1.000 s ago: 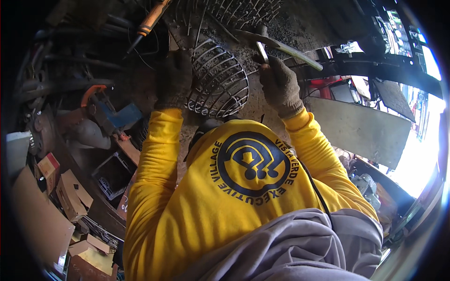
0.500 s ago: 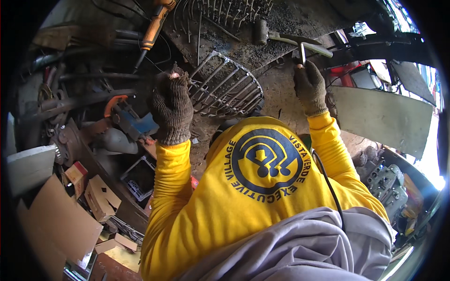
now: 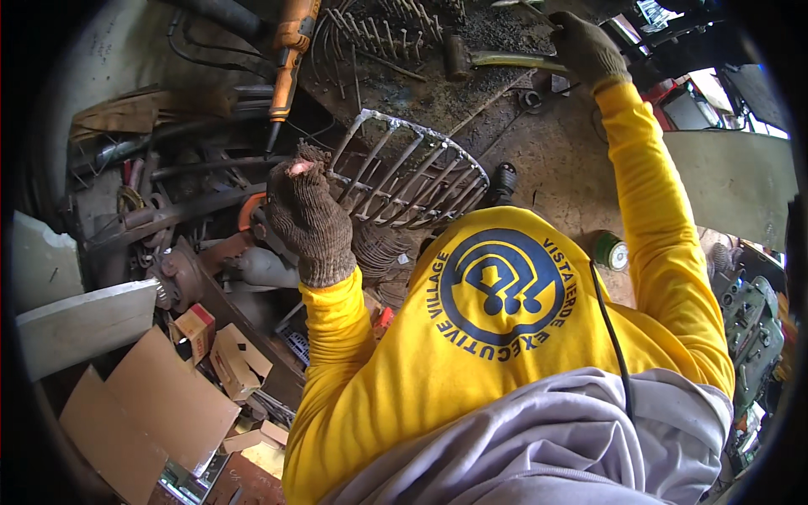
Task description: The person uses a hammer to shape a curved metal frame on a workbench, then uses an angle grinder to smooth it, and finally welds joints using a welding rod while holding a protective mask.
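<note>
My left hand (image 3: 313,220), in a worn brown knit glove with a bare fingertip showing, is closed on the near left edge of a curved metal grille (image 3: 396,172) made of parallel rods. Farther away to the right, my gloved right hand (image 3: 589,50) is stretched out over the dark workbench, closed around a thin metal tool (image 3: 537,13) whose full shape I cannot make out. Beneath that hand lies a hammer (image 3: 456,59), its pale handle running toward the right. Several bent rods (image 3: 379,34) stand in rows behind the grille.
An orange power tool (image 3: 291,50) with a cord hangs at the upper left. Scrap metal and cardboard boxes (image 3: 237,362) crowd the left side. A green round can (image 3: 609,251) is on the floor to the right, near a dark sandal (image 3: 505,179). Machine parts (image 3: 753,324) stand far right.
My right hand has reached forward and right, carrying the thin tool over the bench by the hammer. My left hand still holds the grille. The view has shifted, uncovering the can.
</note>
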Demonstrator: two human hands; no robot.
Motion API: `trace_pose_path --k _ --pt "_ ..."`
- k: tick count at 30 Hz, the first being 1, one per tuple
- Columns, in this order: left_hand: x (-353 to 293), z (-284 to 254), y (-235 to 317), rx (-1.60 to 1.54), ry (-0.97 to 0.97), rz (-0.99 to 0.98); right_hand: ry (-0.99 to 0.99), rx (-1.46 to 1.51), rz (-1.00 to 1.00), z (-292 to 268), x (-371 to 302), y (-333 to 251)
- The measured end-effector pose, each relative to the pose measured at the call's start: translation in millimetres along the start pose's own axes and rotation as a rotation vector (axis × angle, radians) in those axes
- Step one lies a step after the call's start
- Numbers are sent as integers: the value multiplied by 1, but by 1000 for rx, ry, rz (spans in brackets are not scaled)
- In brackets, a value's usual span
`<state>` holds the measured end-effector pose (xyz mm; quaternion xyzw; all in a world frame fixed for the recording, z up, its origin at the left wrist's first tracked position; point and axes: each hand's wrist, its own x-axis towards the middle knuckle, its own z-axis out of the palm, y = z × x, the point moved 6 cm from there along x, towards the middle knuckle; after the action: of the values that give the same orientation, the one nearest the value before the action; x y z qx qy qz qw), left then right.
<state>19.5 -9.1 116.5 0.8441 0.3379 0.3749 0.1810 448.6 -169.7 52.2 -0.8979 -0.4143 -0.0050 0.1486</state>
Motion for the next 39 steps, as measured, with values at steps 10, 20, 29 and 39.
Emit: trace_pose_path --k 10,20,29,39 --pt "10 -24 6 -27 115 -160 -65 -107 -11 -3 7 -12" --pt "32 -35 12 365 2 133 -123 144 -249 -4 -49 -63" --pt "26 -55 4 210 0 -74 -4 41 -284 6 -44 -56" --pt "42 -86 38 50 208 -225 229 32 -110 6 -44 -48"
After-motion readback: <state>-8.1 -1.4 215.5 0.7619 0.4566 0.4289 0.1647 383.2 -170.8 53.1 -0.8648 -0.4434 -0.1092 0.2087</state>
